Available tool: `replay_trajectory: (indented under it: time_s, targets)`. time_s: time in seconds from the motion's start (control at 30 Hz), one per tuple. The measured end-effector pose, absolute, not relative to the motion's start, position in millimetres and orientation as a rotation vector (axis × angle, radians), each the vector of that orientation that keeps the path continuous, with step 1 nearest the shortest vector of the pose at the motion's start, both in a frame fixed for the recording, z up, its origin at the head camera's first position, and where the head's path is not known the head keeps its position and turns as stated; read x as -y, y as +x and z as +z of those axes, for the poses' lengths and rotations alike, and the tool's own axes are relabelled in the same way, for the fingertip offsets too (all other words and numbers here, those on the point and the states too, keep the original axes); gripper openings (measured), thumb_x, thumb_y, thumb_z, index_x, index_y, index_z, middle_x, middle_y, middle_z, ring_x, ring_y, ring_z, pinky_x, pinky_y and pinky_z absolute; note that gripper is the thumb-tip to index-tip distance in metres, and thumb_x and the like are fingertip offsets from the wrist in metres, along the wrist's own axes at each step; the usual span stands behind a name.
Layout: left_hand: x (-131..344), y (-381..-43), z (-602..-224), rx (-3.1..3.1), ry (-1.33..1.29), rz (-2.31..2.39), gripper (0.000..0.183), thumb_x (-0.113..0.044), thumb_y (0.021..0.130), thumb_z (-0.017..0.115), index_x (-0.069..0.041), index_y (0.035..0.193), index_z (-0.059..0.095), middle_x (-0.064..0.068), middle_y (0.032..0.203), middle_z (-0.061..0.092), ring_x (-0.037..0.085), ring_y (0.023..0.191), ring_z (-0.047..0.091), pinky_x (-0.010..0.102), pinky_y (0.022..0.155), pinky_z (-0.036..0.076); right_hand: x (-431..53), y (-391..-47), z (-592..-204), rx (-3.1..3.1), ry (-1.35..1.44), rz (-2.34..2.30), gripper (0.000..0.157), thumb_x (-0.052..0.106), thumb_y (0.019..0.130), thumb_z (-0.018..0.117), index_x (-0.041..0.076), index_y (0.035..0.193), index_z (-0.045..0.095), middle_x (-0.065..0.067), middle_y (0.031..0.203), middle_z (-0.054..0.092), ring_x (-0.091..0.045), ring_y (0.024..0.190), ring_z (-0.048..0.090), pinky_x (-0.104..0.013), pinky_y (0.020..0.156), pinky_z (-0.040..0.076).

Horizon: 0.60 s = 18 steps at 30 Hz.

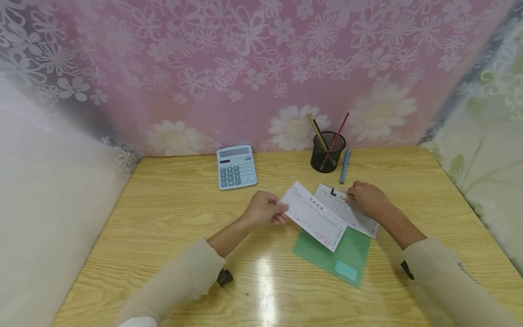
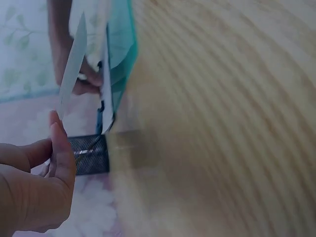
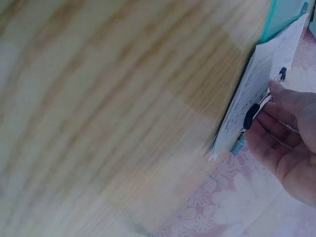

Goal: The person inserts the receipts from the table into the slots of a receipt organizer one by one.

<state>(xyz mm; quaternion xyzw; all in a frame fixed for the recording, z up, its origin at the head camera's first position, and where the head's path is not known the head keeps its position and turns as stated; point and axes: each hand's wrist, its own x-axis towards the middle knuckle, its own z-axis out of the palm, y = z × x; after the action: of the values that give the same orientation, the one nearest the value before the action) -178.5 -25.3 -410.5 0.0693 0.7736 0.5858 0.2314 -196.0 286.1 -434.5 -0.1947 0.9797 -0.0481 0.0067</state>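
My left hand (image 1: 263, 208) pinches the left edge of a printed form sheet (image 1: 312, 217) between thumb and fingers. The sheet is lifted at a slant over a green clip folder (image 1: 359, 254), hiding part of it. Other printed papers (image 1: 363, 221) lie at the folder's top under a metal clip (image 1: 338, 194). At that clip, my right hand (image 1: 369, 200) holds the lever; in the right wrist view, the thumb and fingers of the hand (image 3: 294, 133) are around the clip with black ends (image 3: 252, 116). A light blue label (image 1: 346, 271) sits on the folder's lower part.
A light blue calculator (image 1: 237, 168) lies at the back of the wooden table (image 1: 171, 227). Right of it, a black mesh pen cup (image 1: 324, 159) holds several pencils. Beside the cup lies a blue pen (image 1: 345, 166). A flowered curtain (image 1: 245, 91) hangs behind.
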Motion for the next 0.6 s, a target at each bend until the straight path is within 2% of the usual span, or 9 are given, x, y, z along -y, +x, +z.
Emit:
replay_trajectory:
  time_s: [0.2,0.37,0.6]
  targets:
    - [-6.9,-177.3,-426.1,-2.06,0.157,1.619,0.016,-0.003,0.092,0.06,0.01,0.088,0.068,0.022,0.076,0.072,0.02,0.061,0.071,0.033,0.064,0.061,-286.8,-194.9,-433.5,-3.079,-0.652,-0.147,0.018,0.013,0.084,0.071,-0.003,0.092,0.07,-0.011,0.081,0.062,-0.023,0.07,0.061,-0.041,0.067,0.054]
    - [-25.9,-177.9,-433.1,-2.006,0.098,1.621,0.015,-0.003,0.093,0.058,0.009,0.09,0.066,0.022,0.08,0.072,0.025,0.07,0.073,0.032,0.066,0.061,-288.0,-194.8,-435.2,-3.087,-0.661,-0.14,0.018,0.013,0.085,0.07,-0.003,0.093,0.07,-0.012,0.083,0.062,-0.024,0.071,0.062,-0.042,0.067,0.055]
    - [-45.1,-176.8,-441.8,-2.008,0.036,1.589,0.014,-0.004,0.092,0.059,0.008,0.087,0.065,0.02,0.079,0.072,0.023,0.067,0.073,0.025,0.059,0.06,-288.8,-195.7,-437.6,-3.096,-0.689,-0.132,0.018,0.016,0.086,0.069,-0.002,0.09,0.07,-0.011,0.082,0.062,-0.021,0.069,0.06,-0.041,0.065,0.054]
